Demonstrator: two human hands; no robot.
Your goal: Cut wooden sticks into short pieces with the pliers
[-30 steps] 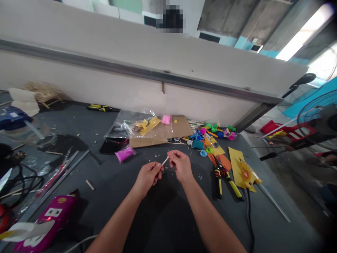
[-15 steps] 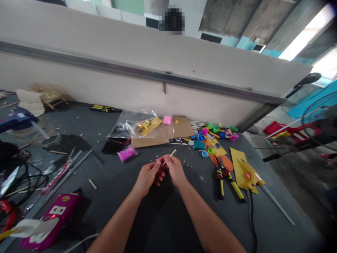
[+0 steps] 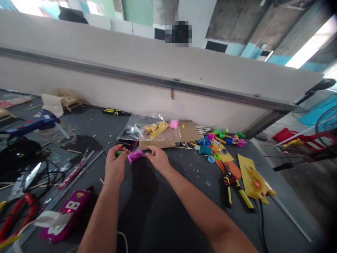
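My left hand (image 3: 115, 166) curled shut around a small green piece (image 3: 119, 153), my right hand (image 3: 158, 160) with fingers loosely open, a pink bag (image 3: 135, 156) between them, just beside both hands' fingertips.

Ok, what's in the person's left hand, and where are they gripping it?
A small green object, pinched in the fingertips of the left hand; which part of it is gripped cannot be told.
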